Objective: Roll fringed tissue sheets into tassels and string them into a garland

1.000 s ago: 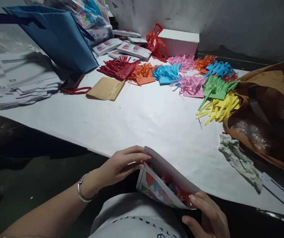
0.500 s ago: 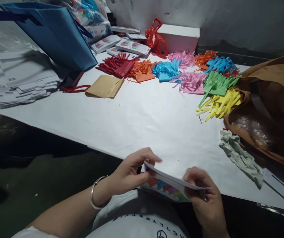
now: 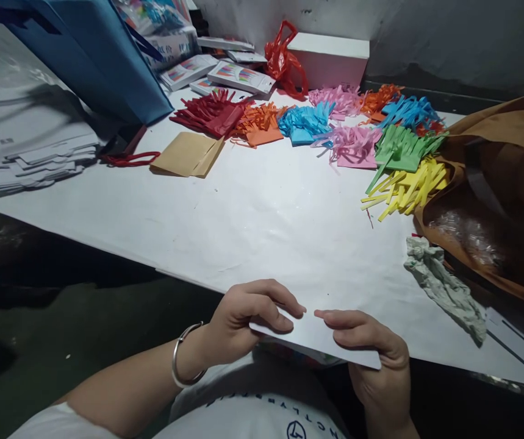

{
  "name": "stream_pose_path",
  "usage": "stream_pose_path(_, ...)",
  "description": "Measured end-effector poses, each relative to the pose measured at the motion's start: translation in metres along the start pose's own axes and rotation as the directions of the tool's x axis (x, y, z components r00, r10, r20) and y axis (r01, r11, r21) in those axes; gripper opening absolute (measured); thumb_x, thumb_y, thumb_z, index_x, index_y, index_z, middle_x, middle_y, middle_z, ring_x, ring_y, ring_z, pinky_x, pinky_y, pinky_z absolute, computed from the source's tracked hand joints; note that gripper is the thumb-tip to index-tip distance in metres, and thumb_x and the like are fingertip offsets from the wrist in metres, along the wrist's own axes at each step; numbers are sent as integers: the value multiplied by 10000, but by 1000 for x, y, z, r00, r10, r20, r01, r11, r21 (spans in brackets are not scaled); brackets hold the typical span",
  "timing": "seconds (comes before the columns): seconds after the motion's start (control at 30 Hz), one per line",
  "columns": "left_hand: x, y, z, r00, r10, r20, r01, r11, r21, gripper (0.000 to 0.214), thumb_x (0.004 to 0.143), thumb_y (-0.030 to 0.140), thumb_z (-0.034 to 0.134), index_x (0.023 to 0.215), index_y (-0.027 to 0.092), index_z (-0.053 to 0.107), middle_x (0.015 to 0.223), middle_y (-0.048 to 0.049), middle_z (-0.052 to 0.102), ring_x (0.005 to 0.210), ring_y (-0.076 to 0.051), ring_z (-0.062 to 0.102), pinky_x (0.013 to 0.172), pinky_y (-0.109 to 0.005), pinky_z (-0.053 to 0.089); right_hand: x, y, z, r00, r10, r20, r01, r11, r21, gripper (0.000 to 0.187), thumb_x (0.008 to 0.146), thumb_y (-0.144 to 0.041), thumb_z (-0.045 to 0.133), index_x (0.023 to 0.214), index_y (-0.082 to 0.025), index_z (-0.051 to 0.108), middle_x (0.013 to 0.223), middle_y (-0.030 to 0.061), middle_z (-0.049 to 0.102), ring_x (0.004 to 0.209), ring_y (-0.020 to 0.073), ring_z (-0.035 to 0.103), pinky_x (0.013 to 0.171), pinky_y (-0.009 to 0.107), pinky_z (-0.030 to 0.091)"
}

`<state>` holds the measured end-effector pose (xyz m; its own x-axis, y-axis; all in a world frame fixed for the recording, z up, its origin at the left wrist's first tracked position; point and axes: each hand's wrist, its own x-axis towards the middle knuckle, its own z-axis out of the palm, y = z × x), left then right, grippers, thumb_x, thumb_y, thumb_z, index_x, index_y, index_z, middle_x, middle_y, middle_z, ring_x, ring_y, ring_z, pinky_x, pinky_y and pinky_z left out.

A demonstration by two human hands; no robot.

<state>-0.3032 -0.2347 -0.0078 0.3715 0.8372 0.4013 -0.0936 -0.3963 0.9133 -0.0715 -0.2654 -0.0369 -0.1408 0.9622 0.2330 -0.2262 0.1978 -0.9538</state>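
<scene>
Between my hands, at the table's front edge, is a small white cardboard box (image 3: 314, 337). Its plain white side faces up, and a sliver of coloured print shows beneath it. My left hand (image 3: 255, 317) grips the left end, with a silver bangle on the wrist. At the right end, my right hand (image 3: 374, 344) is closed round the box, its fingers lying over the top. Both thumbs are hidden underneath or behind the box.
Bundles of cut paper strips, including red (image 3: 213, 114), green (image 3: 403, 149) and yellow (image 3: 410, 189), line the back. Folded white cartons (image 3: 37, 137) and a blue bag (image 3: 101, 61) stand left. A brown bag (image 3: 485, 158) and crumpled glove (image 3: 445, 289) lie right.
The box has tilted so its white side faces up, and its colourful print is now mostly hidden. My fingers have moved onto the white side. The view has shifted slightly.
</scene>
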Motion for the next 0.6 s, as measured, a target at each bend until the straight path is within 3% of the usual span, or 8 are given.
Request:
stream_pose_path(0.1, 2, 1, -1, 998, -22, 61, 18, 999, 51, 146, 938, 190, 627, 1011, 192, 753, 1047, -146, 752, 911, -244, 746, 743, -328, 625, 1, -1, -4, 993, -79, 85, 94, 978, -185, 269, 882, -88, 663, 1047, -283, 748, 1107, 72, 753, 979, 254, 741, 783, 390, 638)
stream_pose_path(0.17, 3, 1, -4, 995, -46, 88, 37, 993, 109, 157, 926, 137, 614, 940, 180, 764, 1061, -150, 756, 876, -232, 755, 696, -293, 621, 4, -2, -9, 966, -199, 162, 245, 906, -346, 359, 880, -40, 620, 1130, -270, 731, 1156, 85, 738, 1026, 257, 725, 799, 393, 634)
stream_pose_path(0.23, 5, 3, -8, 994, -44, 104, 31, 992, 120, 199, 917, 95, 590, 863, 182, 760, 1078, -142, 757, 856, -221, 759, 667, -272, 617, 7, -2, -15, 905, -345, 250, 425, 766, -482, 421, 874, -24, 598, 1211, -254, 702, 1169, 91, 736, 1096, 286, 698, 819, 441, 633)
stream_pose_path(0.3, 8, 6, -11, 984, -54, 170, 36, 993, 111, 174, 921, 138, 586, 925, 182, 754, 1180, -161, 727, 982, -263, 741, 777, -335, 626, 10, -3, -20, 834, -436, 338, 549, 594, -589, 444, 880, -36, 597, 1271, -236, 668, 1152, 86, 745, 1141, 307, 677, 840, 482, 633)
stream_pose_path(0.37, 11, 9, -13, 965, -86, 248, 58, 992, 115, 175, 916, 211, 621, 1044, 171, 733, 1233, -184, 701, 1092, -302, 701, 889, -398, 601, 11, -4, -24, 779, -465, 421, 615, 435, -658, 450, 886, -51, 613, 1300, -226, 644, 1171, 76, 741, 1136, 296, 683, 862, 478, 640)
stream_pose_path(0.47, 13, 12, -12, 969, -105, 225, 79, 989, 122, 243, 904, 216, 666, 1140, 168, 694, 1131, -166, 737, 1020, -267, 722, 847, -342, 606, 11, -6, -31, 708, -441, 551, 686, 243, -686, 437, 885, -43, 620, 1305, -168, 631, 1261, 115, 691, 1143, 294, 679, 911, 463, 632)
stream_pose_path(0.6, 10, 8, -8, 982, -55, 181, 22, 984, 177, 310, 912, 136, 632, 1217, 183, 660, 1079, -137, 743, 979, -231, 718, 838, -314, 594, 17, -9, -36, 664, -416, 621, 721, 135, -680, 415, 910, -36, 550, 1311, -120, 618, 1318, 166, 643, 1223, 315, 621, 951, 483, 606)
